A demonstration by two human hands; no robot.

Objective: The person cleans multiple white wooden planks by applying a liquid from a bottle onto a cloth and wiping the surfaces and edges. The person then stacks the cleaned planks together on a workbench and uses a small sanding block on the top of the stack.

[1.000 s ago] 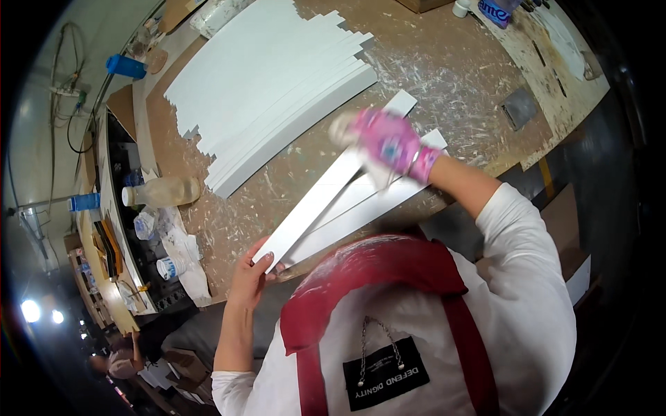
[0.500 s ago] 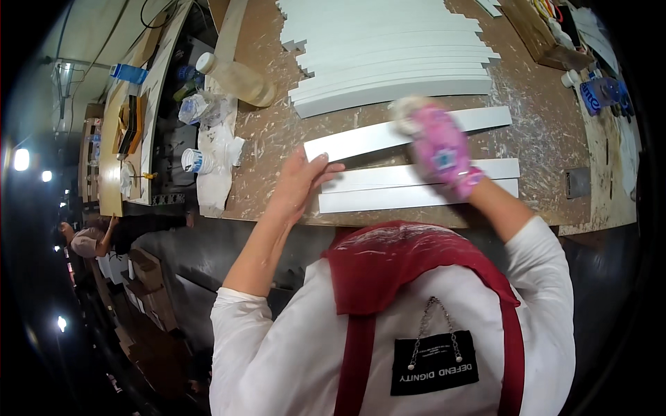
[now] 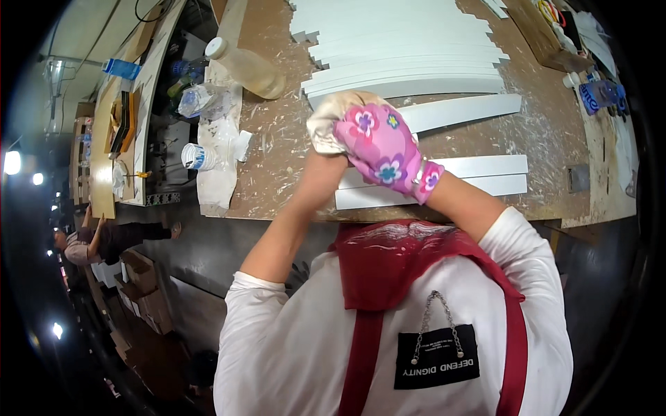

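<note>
My right hand (image 3: 386,147), in a pink glove with a flower pattern, is closed on a bunched cream cloth (image 3: 325,123). It presses the cloth over the left end of a slanted white strip (image 3: 468,113). My left hand (image 3: 323,170) is at that same end, its fingers hidden behind the cloth and glove. Nearer to me lie two more white strips (image 3: 485,176), side by side, partly covered by my right hand and wrist. Beyond the slanted strip, many white strips (image 3: 409,66) lie packed together with uneven ends.
On the left stand a cloudy plastic bottle (image 3: 251,69) and a white tub (image 3: 197,157) by crumpled paper (image 3: 215,184). A wooden box (image 3: 544,38) and a blue-labelled bottle (image 3: 602,97) are at right. A person (image 3: 114,239) stands far left.
My right hand has swept the cloth leftward along the slanted strip to its left end. The cloth and glove now cover my left fingers, which showed on the strip before.
</note>
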